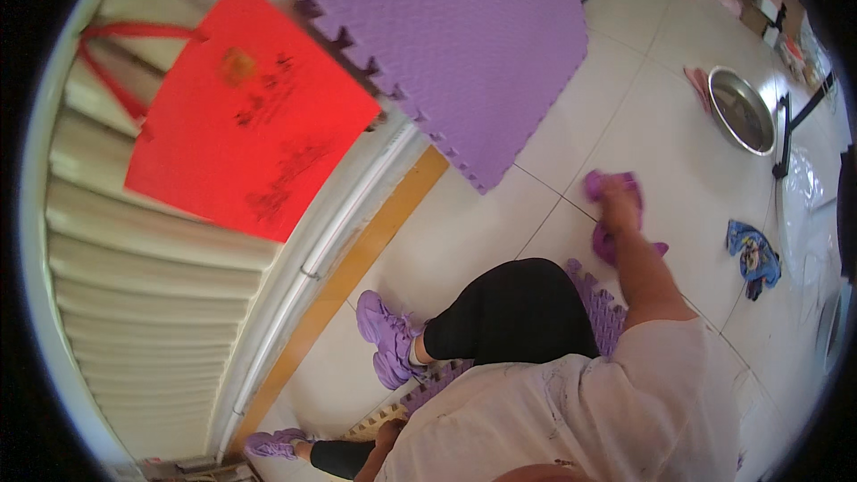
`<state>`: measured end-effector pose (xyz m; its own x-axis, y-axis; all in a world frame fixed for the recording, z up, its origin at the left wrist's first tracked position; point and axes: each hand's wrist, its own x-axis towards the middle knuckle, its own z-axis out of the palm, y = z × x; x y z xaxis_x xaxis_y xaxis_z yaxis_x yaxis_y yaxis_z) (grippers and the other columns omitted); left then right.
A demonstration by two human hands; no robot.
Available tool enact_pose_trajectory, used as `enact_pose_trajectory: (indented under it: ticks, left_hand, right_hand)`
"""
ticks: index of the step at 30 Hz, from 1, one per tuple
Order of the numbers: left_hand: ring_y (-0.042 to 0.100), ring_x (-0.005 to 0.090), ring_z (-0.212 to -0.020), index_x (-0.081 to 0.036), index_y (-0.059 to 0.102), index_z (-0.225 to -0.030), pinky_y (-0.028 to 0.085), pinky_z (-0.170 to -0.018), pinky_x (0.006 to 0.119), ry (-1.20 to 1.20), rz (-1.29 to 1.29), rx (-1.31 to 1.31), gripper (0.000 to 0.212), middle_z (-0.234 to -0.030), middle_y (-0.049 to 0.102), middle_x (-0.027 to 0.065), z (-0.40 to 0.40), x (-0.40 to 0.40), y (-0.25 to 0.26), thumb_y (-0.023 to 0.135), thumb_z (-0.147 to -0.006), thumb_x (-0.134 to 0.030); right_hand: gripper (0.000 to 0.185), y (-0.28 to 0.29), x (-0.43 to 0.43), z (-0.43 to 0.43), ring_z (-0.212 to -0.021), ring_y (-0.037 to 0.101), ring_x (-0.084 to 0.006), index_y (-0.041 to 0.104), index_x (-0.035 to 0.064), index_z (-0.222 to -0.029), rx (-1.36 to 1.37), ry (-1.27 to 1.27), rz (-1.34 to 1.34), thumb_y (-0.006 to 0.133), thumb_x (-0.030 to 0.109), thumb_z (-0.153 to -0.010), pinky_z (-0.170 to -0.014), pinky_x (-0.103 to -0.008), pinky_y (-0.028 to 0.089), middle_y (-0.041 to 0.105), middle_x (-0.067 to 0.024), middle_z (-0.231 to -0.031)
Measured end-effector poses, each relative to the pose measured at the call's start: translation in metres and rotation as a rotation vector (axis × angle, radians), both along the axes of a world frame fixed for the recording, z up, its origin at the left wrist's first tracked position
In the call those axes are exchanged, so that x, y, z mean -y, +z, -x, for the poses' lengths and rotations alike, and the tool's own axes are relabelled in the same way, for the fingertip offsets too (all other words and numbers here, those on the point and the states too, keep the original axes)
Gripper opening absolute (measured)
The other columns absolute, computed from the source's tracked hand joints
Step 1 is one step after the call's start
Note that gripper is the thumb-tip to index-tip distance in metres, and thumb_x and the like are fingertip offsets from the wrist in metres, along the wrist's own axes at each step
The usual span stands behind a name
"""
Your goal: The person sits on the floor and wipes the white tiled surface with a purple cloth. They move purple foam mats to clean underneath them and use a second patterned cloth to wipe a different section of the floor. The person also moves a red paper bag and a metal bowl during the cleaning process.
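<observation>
My right hand point(619, 204), blurred, presses down on a bunched purple cloth point(606, 246) on the tiled floor. Its fingers are hard to make out, but the cloth spreads out on both sides of them. Low in the view, my left hand point(388, 434) is close to my leg and a cream foam mat point(375, 420); its fingers are mostly hidden. Purple interlocking foam mat point(592, 294) shows beneath and beside my black-trousered leg. A larger purple foam mat point(462, 47) lies beyond my knee, towards the wall.
A red paper bag point(254, 114) bearing writing is against cream ribbed panelling point(154, 294). A white pipe point(288, 321) follows the wall base. To the right are a metal basin point(742, 110), a pink cloth point(697, 88), a blue patterned cloth point(755, 258) and a black metal stand point(783, 137).
</observation>
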<state>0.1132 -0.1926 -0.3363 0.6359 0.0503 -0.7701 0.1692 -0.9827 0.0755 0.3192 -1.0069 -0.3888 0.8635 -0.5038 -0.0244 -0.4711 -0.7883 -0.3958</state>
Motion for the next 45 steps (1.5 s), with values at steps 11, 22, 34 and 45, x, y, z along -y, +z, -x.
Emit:
enact_pose_trajectory:
  ticks: [11,22,34,45]
  left_hand:
    - [0.060,0.0361,-0.054,-0.007,0.060,-0.059,0.045,-0.050,0.049,0.040,-0.013,0.661,0.030,-0.058,0.057,0.0156,-0.059,0.106,0.020,0.063,-0.084,-0.024]
    - [0.053,0.0431,-0.069,-0.001,0.054,-0.075,0.041,-0.061,0.050,-0.404,0.729,0.752,0.017,-0.072,0.052,0.0220,-0.202,0.271,0.032,0.052,-0.085,-0.015]
    - [0.049,0.0426,-0.070,-0.003,0.050,-0.072,0.038,-0.062,0.050,-0.349,0.685,0.741,0.023,-0.072,0.048,0.0210,-0.217,0.264,0.028,0.051,-0.084,-0.023]
    - [0.048,0.0423,-0.068,-0.003,0.047,-0.072,0.036,-0.059,0.050,-0.387,0.752,0.726,0.017,-0.071,0.046,0.0209,-0.214,0.268,0.017,0.054,-0.076,-0.018]
  right_hand:
    - [0.058,0.040,-0.055,0.088,-0.126,0.048,-0.0337,0.055,0.0125,-0.131,0.313,-0.043,-0.002,0.065,0.006,-0.074,-0.108,-0.0451,0.035,0.055,-0.0139,-0.132]
    - [0.061,0.000,-0.094,-0.126,-0.133,0.045,-0.0295,0.060,0.0124,-0.128,0.335,0.792,-0.089,0.056,-0.005,-0.070,-0.114,-0.0430,0.032,0.054,-0.0116,-0.137]
    - [0.031,0.015,0.154,0.059,-0.104,0.065,-0.0344,0.065,0.0220,-0.119,-0.230,-0.662,0.190,0.049,0.031,-0.094,-0.089,-0.0460,0.050,0.068,-0.0143,-0.112]
    - [0.049,-0.012,-0.031,0.018,-0.127,0.041,-0.0366,0.058,0.0132,-0.127,0.296,-0.159,-0.059,0.069,0.030,-0.082,-0.107,-0.0490,0.034,0.049,-0.0166,-0.134]
